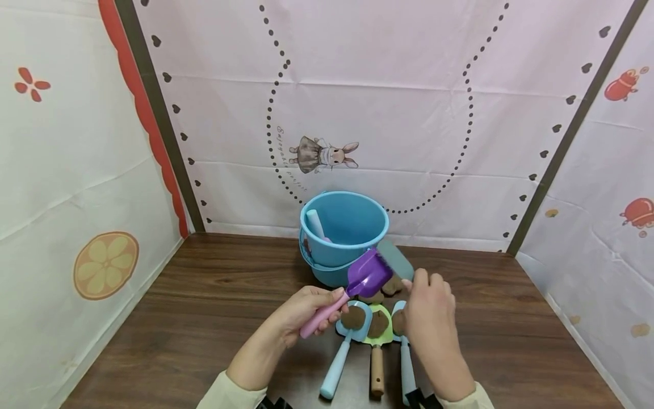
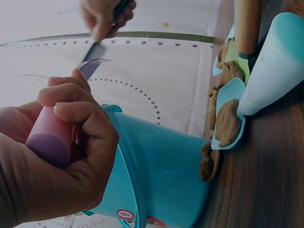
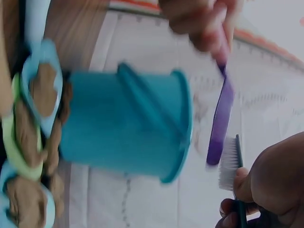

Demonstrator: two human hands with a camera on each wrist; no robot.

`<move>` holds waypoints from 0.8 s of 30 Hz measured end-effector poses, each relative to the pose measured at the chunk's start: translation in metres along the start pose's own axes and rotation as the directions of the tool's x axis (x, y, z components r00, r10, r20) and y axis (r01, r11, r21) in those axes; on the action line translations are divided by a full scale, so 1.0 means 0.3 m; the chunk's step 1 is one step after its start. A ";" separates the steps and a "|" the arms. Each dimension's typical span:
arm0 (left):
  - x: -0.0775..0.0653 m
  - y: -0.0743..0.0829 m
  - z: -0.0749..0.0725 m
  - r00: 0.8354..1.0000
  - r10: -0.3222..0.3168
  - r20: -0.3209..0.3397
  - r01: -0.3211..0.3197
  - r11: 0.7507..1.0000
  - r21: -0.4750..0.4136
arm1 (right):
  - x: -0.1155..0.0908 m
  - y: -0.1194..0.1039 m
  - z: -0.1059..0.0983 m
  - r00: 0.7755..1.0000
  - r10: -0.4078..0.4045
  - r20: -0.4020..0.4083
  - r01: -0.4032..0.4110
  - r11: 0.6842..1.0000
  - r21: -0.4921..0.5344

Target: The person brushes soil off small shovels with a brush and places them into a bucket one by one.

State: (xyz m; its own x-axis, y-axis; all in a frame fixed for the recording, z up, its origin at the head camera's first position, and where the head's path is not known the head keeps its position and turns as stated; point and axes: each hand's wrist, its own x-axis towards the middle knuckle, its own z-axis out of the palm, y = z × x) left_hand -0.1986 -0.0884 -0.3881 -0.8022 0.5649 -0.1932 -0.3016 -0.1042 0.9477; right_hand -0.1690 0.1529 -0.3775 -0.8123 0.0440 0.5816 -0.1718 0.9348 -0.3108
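Observation:
My left hand [image 1: 306, 309] grips the pink handle of a purple toy shovel [image 1: 367, 275], its blade raised in front of the bucket's rim. In my right hand [image 1: 433, 318] is a grey-green brush [image 1: 396, 261], and its pale bristles [image 3: 229, 166] face the tip of the shovel blade, close to it. Below the hands lie a blue shovel [image 1: 333, 369], a green shovel with a wooden handle [image 1: 376, 372] and another blue shovel [image 1: 406, 372], each with a brown lump on its blade. My right hand partly covers the last one.
A blue bucket [image 1: 327, 254] stands on the dark wooden table [image 1: 245, 272] near the back wall, with a light-handled tool [image 1: 314, 222] inside. More brown lumps [image 1: 392, 286] lie at its foot. Printed cloth walls [image 1: 378, 125] enclose the back and both sides.

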 end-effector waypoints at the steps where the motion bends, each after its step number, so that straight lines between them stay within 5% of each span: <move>1: -0.001 0.000 -0.001 1.000 -0.001 -0.002 0.001 1.000 0.000 | 0.004 0.012 -0.002 1.000 0.006 -0.011 -0.006 1.000 0.003; 6: 0.000 -0.001 -0.002 1.000 -0.011 -0.011 0.011 1.000 -0.009 | -0.007 -0.016 -0.027 1.000 -0.014 0.000 0.014 0.999 0.039; 13: -0.004 0.008 0.005 1.000 -0.005 -0.012 0.005 1.000 -0.028 | -0.051 -0.121 -0.028 0.977 -0.191 0.097 0.188 0.982 0.037; 24: -0.005 0.007 0.010 1.000 -0.018 0.018 0.018 0.999 -0.026 | 0.014 0.012 -0.038 1.000 -0.003 -0.017 0.003 1.000 0.019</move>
State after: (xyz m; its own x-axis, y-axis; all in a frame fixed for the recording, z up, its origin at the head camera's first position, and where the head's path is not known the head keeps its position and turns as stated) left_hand -0.1965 -0.0870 -0.3852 -0.7873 0.5812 -0.2056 -0.3298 -0.1152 0.9370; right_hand -0.1667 0.1604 -0.3674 -0.8025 0.0473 0.5948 -0.1846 0.9282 -0.3229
